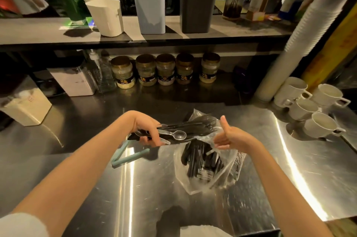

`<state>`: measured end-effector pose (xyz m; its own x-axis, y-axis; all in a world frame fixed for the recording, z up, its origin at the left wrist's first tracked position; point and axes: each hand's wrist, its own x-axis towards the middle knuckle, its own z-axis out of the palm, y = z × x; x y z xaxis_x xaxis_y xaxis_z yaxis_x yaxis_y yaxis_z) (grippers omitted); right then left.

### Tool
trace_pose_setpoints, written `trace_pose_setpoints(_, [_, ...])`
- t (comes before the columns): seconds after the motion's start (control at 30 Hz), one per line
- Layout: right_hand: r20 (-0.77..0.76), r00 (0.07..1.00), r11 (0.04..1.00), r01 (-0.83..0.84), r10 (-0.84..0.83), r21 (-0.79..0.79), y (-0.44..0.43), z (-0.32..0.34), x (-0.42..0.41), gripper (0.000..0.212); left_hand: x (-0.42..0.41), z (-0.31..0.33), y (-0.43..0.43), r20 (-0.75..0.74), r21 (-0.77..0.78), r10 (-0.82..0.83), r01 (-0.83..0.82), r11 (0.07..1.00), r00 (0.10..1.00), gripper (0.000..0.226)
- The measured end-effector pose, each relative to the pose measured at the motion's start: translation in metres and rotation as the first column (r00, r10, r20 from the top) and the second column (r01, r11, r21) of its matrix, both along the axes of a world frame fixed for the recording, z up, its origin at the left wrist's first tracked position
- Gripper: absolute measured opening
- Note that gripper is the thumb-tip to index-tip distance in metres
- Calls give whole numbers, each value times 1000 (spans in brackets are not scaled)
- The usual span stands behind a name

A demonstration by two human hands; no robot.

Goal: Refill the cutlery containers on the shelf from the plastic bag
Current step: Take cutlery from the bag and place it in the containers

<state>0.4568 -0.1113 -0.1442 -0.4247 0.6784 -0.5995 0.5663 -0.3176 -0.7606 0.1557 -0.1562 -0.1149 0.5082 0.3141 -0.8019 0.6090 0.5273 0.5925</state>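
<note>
Gripping a bunch of cutlery (193, 126), the left hand (148, 130) has its fingers curled tight round the middle of it. The bunch lies flat and sideways, just over the back edge of the plastic bag (181, 178). Its long way runs from the left hand across to the right. It is mostly thin black plastic pieces, with a see-through spoon (178, 135) on top. I think it has to be tipped up on end to go in a container.

More black cutlery (201, 159) lies inside the bag, which is thin, clear and crinkly. The right hand (229, 138) is at the right side of the bag's mouth, thumb sticking up and fingers loosely bent. I cannot tell if they hold the bag's edge.

Far behind the bag and higher up is the shelf (231, 32). On it stand a tall pale container (149, 11) with cutlery poking out, a dark grey container (197, 9) beside it, and a white container (106, 16) further left. Left of the bag, a pale green clip (127, 156) lies on the shiny steel counter (77, 140). White mugs (301, 99) sit to the right of the bag.
</note>
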Motion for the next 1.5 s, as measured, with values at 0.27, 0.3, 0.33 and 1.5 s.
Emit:
trace_pose_setpoints(0.27, [-58,919,921,-389,390,23,-12,31,-5,53,2,9,-1,210,83,91,-110,990,973,20])
trace_pose_setpoints(0.3, [-120,913,920,-391,391,22,-14,30,-7,45,5,9,-1,239,91,92,-116,989,967,22])
trace_pose_setpoints(0.33, [-200,910,930,-365,364,34,-16,29,-10,42,8,9,-1,267,99,94,-124,987,959,22])
trace_pose_setpoints(1.5, [-494,338,576,662,-801,-480,-4,-25,-54,29,98,-28,3,426,-63,522,-552,832,738,36])
